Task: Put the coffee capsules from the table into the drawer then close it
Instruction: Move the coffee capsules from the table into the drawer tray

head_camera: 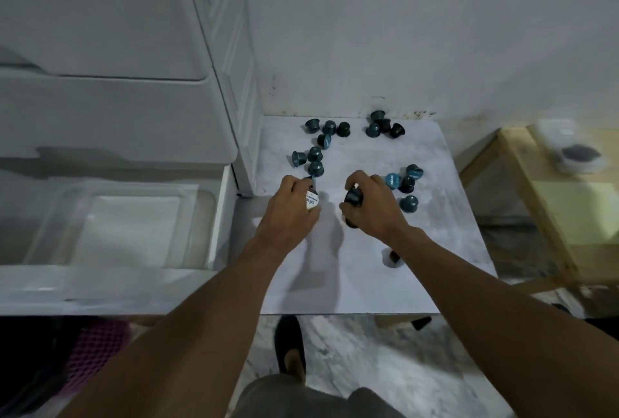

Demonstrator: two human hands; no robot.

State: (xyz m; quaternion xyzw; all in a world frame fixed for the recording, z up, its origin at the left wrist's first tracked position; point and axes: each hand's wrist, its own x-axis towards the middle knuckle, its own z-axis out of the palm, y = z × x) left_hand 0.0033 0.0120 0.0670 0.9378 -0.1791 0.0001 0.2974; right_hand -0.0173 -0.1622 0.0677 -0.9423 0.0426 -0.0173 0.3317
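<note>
A white-lidded capsule (312,200) is gripped by the left hand (288,213); dark capsules (353,198) are clutched in the right hand (371,206); many blue capsules (315,163) are seen scattered on the table (351,283); the open drawer (100,287) is placed just beside it, and no capsule can be seen inside; the task is judged as barely begun.

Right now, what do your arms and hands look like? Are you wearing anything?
My left hand and right hand are bare: no gloves or rings that I can see. Both arms are bare too, with no sleeves, watch or bracelet showing.
</note>
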